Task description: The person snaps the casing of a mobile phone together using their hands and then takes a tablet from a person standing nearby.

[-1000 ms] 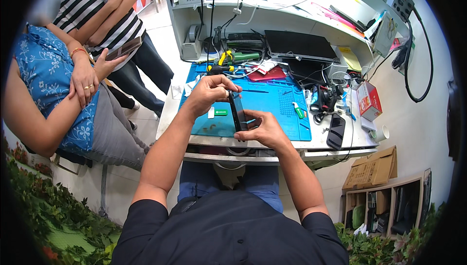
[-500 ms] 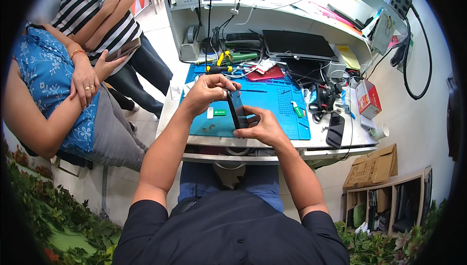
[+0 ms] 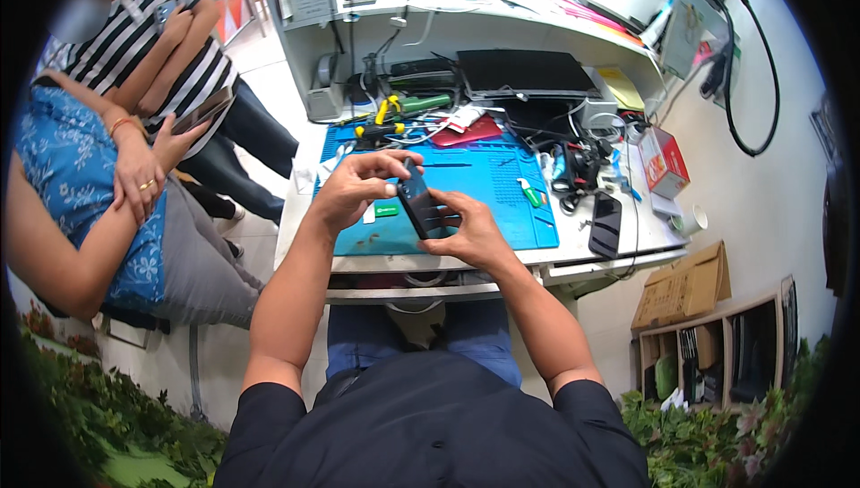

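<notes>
A dark smartphone [image 3: 414, 203] is held up on a slant above the blue work mat [image 3: 488, 185]. My right hand [image 3: 470, 230] is closed round its lower right part, thumb at the bottom and fingers along the side. At the phone's top end is my left hand [image 3: 358, 187], its fingers bent over the upper corner and its thumb close to the left edge. A small green-and-white item [image 3: 385, 209] lies on the mat beside the left hand. A thin dark tool [image 3: 446, 165] rests flat beyond the phone.
Yellow-handled pliers [image 3: 387, 112], a red pouch [image 3: 466, 132] and cables crowd the mat's far side. Another phone [image 3: 606, 226] lies right, near a red-and-white box [image 3: 663, 162] and a cup [image 3: 693, 218]. A dark flat screen [image 3: 524, 73] stands behind. Two people [image 3: 134, 166] stand at the left.
The phone has turned so that more of its broad dark face shows. My left thumb and fingers have spread a little at its top end. The whole view has shifted slightly.
</notes>
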A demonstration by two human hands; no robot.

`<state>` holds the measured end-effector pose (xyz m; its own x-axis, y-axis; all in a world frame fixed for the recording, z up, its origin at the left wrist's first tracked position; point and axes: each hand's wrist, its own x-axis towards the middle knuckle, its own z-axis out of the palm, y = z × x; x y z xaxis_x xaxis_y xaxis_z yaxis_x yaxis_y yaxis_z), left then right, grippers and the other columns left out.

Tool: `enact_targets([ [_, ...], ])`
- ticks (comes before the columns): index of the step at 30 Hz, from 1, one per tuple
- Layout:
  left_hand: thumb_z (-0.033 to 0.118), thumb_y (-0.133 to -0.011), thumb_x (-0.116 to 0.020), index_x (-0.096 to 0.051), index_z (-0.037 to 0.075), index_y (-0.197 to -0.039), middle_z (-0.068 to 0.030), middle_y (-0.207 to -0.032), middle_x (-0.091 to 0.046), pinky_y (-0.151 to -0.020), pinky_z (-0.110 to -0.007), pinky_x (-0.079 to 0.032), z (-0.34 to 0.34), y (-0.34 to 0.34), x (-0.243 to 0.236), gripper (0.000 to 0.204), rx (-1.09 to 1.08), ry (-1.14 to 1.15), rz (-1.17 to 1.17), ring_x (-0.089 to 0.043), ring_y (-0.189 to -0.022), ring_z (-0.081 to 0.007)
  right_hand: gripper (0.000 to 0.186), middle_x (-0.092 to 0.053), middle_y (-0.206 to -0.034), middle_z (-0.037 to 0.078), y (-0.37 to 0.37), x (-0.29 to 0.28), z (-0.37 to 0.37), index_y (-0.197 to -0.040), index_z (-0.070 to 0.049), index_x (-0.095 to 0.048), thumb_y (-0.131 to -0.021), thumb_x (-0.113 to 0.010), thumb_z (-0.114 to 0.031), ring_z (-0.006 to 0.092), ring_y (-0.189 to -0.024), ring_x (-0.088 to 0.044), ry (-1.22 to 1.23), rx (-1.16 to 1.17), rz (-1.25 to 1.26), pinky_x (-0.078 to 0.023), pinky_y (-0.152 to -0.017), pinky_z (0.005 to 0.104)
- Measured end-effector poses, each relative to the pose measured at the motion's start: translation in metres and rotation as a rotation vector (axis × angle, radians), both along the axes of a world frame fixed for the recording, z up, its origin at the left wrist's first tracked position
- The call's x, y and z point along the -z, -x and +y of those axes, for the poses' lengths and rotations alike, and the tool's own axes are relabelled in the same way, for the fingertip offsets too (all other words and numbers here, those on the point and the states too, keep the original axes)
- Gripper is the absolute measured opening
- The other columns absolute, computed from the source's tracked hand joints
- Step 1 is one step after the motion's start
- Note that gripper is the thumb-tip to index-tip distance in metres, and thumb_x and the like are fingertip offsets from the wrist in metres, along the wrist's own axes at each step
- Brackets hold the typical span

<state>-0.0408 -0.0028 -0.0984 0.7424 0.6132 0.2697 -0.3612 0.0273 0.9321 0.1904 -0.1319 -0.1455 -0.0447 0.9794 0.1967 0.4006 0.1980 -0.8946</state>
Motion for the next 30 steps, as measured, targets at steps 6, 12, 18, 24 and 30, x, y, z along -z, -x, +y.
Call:
enact_targets([
  [6, 0.011, -0.074, -0.089, -0.082, 0.006, -0.108, -0.0219, -0.144, -0.068, -0.125, -0.051, -0.047, 0.001, 0.0, 0.004, 0.035, 0.009, 0.023, 0.018, -0.065, -0.138, -0.0366, 0.093, -0.07, -0.143, 0.017, -0.003, 0.003, -0.003, -0.15, 0.004, -0.065, -0.069, -0.101, -0.023, 0.0289, -0.123, -0.074, -0.024, -0.014, 0.023, -0.061, -0.108, 0.0417],
  [12, 0.01, -0.073, -0.089, -0.082, 0.006, -0.111, -0.02, -0.141, -0.069, -0.122, -0.051, -0.049, 0.001, -0.008, -0.002, 0.038, 0.013, -0.023, 0.055, -0.066, -0.135, -0.0343, 0.092, -0.07, -0.143, 0.015, -0.008, 0.007, -0.002, -0.152, 0.002, -0.063, -0.071, -0.101, -0.02, 0.0269, -0.126, -0.072, -0.05, -0.033, 0.031, -0.06, -0.109, 0.0413],
  [18, 0.016, -0.072, -0.091, -0.064, -0.001, -0.146, -0.0165, -0.14, -0.07, -0.122, -0.047, -0.048, -0.012, -0.019, -0.01, 0.08, -0.014, -0.025, 0.093, -0.066, -0.135, -0.0314, 0.092, -0.066, -0.146, 0.012, -0.012, 0.016, -0.002, -0.156, -0.001, -0.061, -0.074, -0.101, -0.013, 0.0261, -0.128, -0.07, -0.064, -0.049, 0.138, -0.058, -0.115, 0.042],
  [24, 0.017, -0.071, -0.089, -0.055, 0.0, -0.157, -0.0163, -0.14, -0.069, -0.121, -0.045, -0.048, -0.017, -0.02, -0.015, 0.094, -0.06, -0.054, 0.123, -0.066, -0.133, -0.0295, 0.093, -0.071, -0.139, 0.014, -0.008, 0.02, 0.002, -0.156, -0.002, -0.061, -0.073, -0.102, -0.017, 0.0265, -0.125, -0.073, -0.155, -0.073, 0.178, -0.06, -0.111, 0.0422],
  [30, 0.024, -0.078, -0.091, -0.059, 0.005, -0.157, -0.0142, -0.142, -0.069, -0.119, -0.045, -0.05, -0.028, -0.027, -0.023, 0.087, -0.154, -0.053, 0.195, -0.067, -0.132, -0.0264, 0.093, -0.072, -0.137, 0.013, -0.021, 0.018, 0.003, -0.157, 0.003, -0.057, -0.077, -0.101, -0.012, 0.0233, -0.122, -0.071, 0.13, -0.244, 0.408, -0.06, -0.107, 0.0391],
])
